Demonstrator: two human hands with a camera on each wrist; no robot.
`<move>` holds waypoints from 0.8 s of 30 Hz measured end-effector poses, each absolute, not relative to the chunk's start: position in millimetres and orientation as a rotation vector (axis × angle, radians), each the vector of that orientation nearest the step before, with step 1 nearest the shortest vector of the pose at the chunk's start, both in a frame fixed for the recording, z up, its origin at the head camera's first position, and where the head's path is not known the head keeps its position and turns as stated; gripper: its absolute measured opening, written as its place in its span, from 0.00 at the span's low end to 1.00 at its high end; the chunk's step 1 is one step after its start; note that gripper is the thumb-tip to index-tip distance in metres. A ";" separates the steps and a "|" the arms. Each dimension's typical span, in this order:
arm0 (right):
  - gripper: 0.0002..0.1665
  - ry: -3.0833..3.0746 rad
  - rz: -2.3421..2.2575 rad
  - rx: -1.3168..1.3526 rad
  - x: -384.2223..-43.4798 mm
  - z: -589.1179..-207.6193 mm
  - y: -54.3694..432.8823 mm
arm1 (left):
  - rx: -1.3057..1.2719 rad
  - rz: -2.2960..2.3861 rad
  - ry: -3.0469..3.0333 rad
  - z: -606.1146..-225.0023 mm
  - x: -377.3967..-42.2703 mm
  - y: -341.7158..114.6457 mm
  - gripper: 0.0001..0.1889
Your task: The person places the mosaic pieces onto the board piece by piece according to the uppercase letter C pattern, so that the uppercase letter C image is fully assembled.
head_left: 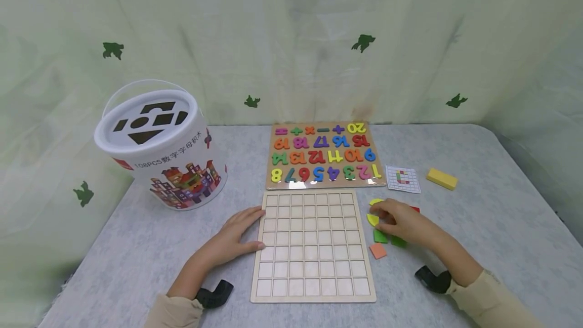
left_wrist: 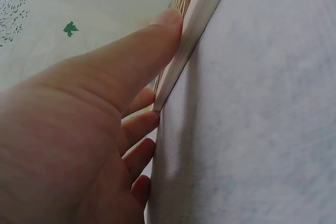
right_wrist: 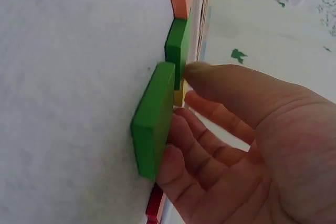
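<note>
My left hand (head_left: 237, 234) rests at the left edge of a wooden grid board (head_left: 298, 296), fingers spread and the thumb on its rim. In the left wrist view the thumb and fingertips lie along the board's side. My right hand (head_left: 401, 219) is bent over small coloured pieces right of the board. Its thumb and forefinger stand apart around a yellow rounded piece (head_left: 372, 220); another yellow piece (head_left: 376, 201) lies beyond the fingertips. Near the thumb are a green square (head_left: 380, 237) and a larger green block (right_wrist: 152, 124). An orange square (head_left: 377, 251) lies closer to me.
Behind the board lies a number puzzle tray (head_left: 326, 185). Right of it are a pattern card (head_left: 412, 186) and a yellow block (head_left: 442, 178). A red piece (right_wrist: 155, 203) shows partly past the right hand. A white lidded bucket (head_left: 168, 166) stands at the left.
</note>
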State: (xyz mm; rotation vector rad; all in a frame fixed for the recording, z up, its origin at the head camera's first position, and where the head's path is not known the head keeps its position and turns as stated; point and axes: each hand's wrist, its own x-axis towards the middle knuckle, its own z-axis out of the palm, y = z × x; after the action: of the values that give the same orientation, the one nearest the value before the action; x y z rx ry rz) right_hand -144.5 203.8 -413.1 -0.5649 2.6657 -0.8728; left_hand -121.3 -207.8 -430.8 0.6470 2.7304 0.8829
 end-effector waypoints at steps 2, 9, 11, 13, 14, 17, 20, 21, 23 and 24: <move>0.20 2.628 -0.898 -0.575 -145.0 -412.7 205.6 | 0.648 0.883 2.731 -430.7 -121.3 -207.4 0.42; 0.22 2.612 -0.862 -0.688 -148.5 -413.1 204.2 | 0.654 0.882 2.731 -430.5 -121.4 -208.0 0.42; 0.22 2.637 -0.812 -0.745 -149.1 -413.5 202.1 | 0.654 0.881 2.734 -431.2 -121.4 -208.2 0.42; 0.21 2.657 -0.774 -0.781 -149.4 -413.9 200.4 | 0.651 0.883 2.735 -431.6 -121.3 -208.4 0.42; 0.21 2.661 -0.765 -0.781 -149.6 -414.2 200.0 | 0.650 0.884 2.735 -431.8 -121.3 -208.4 0.42; 0.19 2.650 -0.774 -0.750 -150.2 -414.2 200.6 | 0.645 0.887 2.732 -431.8 -121.3 -208.4 0.42; 0.16 2.628 -0.793 -0.701 -151.1 -413.7 202.3 | 0.645 0.885 2.728 -432.0 -121.3 -207.9 0.42; 0.15 2.622 -0.798 -0.694 -151.3 -413.3 202.5 | 0.646 0.884 2.727 -432.1 -121.3 -207.8 0.42; 0.13 2.628 -0.791 -0.692 -151.7 -412.9 202.4 | 0.644 0.886 2.727 -431.7 -121.1 -207.8 0.42; 0.12 2.638 -0.785 -0.699 -151.8 -412.9 202.4 | 0.644 0.889 2.726 -431.5 -121.0 -207.9 0.42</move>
State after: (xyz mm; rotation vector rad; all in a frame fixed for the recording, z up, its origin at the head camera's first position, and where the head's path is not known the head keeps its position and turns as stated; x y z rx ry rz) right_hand -151.8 202.4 -412.9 -0.6991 2.6378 -0.7846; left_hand -121.0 -207.9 -431.5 0.6435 2.7259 0.8887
